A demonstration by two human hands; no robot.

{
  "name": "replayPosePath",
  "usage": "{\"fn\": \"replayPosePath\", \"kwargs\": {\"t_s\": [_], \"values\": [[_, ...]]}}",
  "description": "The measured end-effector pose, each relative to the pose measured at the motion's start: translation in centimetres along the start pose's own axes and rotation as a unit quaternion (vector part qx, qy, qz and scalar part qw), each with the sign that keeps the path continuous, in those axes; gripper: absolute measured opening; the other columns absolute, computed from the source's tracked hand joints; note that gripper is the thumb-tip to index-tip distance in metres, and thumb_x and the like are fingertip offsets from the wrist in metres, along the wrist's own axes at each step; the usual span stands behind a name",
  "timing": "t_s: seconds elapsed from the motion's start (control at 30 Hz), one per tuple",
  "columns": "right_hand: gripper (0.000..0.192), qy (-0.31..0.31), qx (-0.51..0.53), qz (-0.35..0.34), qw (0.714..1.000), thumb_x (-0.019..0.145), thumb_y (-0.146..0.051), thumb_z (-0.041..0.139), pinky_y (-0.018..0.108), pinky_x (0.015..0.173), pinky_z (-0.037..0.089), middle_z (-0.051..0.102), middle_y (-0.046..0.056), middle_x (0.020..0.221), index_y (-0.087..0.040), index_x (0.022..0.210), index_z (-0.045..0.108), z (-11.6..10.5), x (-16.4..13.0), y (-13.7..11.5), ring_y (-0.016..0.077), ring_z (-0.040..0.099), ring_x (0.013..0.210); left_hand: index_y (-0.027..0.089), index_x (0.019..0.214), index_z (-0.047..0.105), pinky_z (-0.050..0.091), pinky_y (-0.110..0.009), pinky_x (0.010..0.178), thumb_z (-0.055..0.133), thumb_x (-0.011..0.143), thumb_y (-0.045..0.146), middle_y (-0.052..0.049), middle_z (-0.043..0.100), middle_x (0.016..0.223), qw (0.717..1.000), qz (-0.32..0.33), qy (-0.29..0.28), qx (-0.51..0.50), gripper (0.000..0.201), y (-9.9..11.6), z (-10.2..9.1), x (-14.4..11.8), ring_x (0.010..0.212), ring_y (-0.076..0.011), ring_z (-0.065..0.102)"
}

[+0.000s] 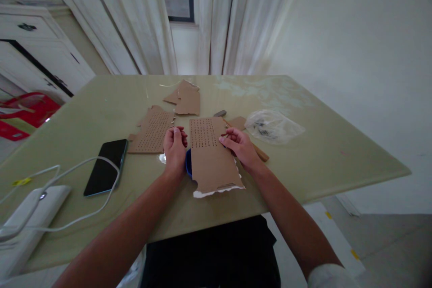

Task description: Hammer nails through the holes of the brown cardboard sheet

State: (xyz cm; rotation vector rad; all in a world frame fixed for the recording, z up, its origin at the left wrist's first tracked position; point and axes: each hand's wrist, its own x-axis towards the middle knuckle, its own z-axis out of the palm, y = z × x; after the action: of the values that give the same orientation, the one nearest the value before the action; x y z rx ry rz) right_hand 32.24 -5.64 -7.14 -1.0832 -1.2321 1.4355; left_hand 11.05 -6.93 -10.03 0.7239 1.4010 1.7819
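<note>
A brown cardboard sheet (211,157) with rows of small punched holes lies on the table in front of me, its near edge torn white. My left hand (174,146) is closed beside its left edge, over a dark blue round object (188,163) that peeks out from under the sheet. My right hand (240,144) rests on the sheet's right edge, fingers pinched on a thin stick-like tool pointing at the holes. A wooden stick (261,153) lies under that hand.
A second perforated cardboard piece (151,131) lies left, torn scraps (185,97) farther back. A black phone (106,166) with a white cable (67,175) and white power bank (30,216) sit at left. A clear plastic bag (272,126) lies right. Red chair (23,112) beyond.
</note>
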Motion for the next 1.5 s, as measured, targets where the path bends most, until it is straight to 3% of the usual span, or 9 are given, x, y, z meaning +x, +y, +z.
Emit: {"fn": "replayPosePath", "kwargs": {"t_s": [0.33, 0.6, 1.07, 1.27, 1.37, 1.5], "values": [[0.049, 0.007, 0.011, 0.017, 1.0, 0.068, -0.052, 0.1, 0.029, 0.061, 0.04, 0.064, -0.005, 0.071, -0.024, 0.093, 0.068, 0.1, -0.1, -0.1, 0.0141, 0.055, 0.064, 0.024, 0.093, 0.072, 0.051, -0.028, 0.085, 0.066, 0.106, 0.033, -0.003, 0.071, 0.1, 0.996, 0.064, 0.009, 0.056, 0.016, 1.4, -0.2, -0.4, 0.094, -0.0174, 0.064], [0.05, 0.016, 0.035, 0.021, 0.999, 0.068, -0.051, 0.1, 0.028, 0.058, 0.038, 0.064, -0.006, 0.069, -0.025, 0.094, 0.067, 0.2, -0.1, -0.2, 0.0129, 0.053, 0.06, 0.023, 0.093, 0.073, 0.051, -0.029, 0.078, 0.072, 0.103, 0.043, -0.004, 0.07, 0.098, 0.998, 0.033, 0.001, 0.05, 0.022, 1.0, -0.3, 0.0, 0.084, -0.0172, 0.062], [0.057, 0.013, 0.059, 0.031, 0.998, 0.068, -0.057, 0.101, 0.025, 0.055, 0.043, 0.071, -0.005, 0.072, -0.025, 0.1, 0.066, 0.6, -0.2, 0.2, 0.013, 0.058, 0.059, 0.022, 0.095, 0.08, 0.049, -0.027, 0.074, 0.077, 0.099, 0.048, -0.003, 0.072, 0.095, 0.998, 0.05, 0.002, 0.032, 0.026, 1.8, -0.4, -0.6, 0.081, -0.0158, 0.061], [0.059, 0.005, 0.061, 0.03, 0.998, 0.072, -0.063, 0.098, 0.025, 0.051, 0.038, 0.068, -0.007, 0.069, -0.026, 0.103, 0.063, 1.0, -0.4, 0.4, 0.012, 0.054, 0.054, 0.025, 0.109, 0.085, 0.048, -0.025, 0.068, 0.083, 0.096, 0.052, -0.002, 0.075, 0.091, 0.986, 0.158, -0.011, 0.058, 0.03, 5.1, -1.3, -0.4, 0.077, -0.0153, 0.062], [0.059, 0.001, 0.042, 0.027, 0.999, 0.073, -0.065, 0.097, 0.024, 0.052, 0.035, 0.064, -0.008, 0.066, -0.025, 0.101, 0.063, 1.0, -0.4, 0.6, 0.0104, 0.049, 0.053, 0.025, 0.108, 0.087, 0.05, -0.025, 0.07, 0.087, 0.094, 0.048, -0.002, 0.077, 0.093, 0.976, 0.198, -0.051, 0.075, 0.027, 6.7, -1.3, 0.2, 0.079, -0.0155, 0.065], [0.06, 0.006, 0.03, 0.037, 0.999, 0.072, -0.065, 0.096, 0.024, 0.053, 0.035, 0.063, -0.008, 0.067, -0.025, 0.103, 0.063, 1.1, -0.5, 0.5, 0.0108, 0.049, 0.055, 0.024, 0.105, 0.088, 0.054, -0.029, 0.077, 0.087, 0.093, 0.046, -0.004, 0.081, 0.094, 0.957, 0.242, -0.087, 0.136, 0.025, 6.1, -2.5, 1.3, 0.082, -0.0173, 0.068]]}}
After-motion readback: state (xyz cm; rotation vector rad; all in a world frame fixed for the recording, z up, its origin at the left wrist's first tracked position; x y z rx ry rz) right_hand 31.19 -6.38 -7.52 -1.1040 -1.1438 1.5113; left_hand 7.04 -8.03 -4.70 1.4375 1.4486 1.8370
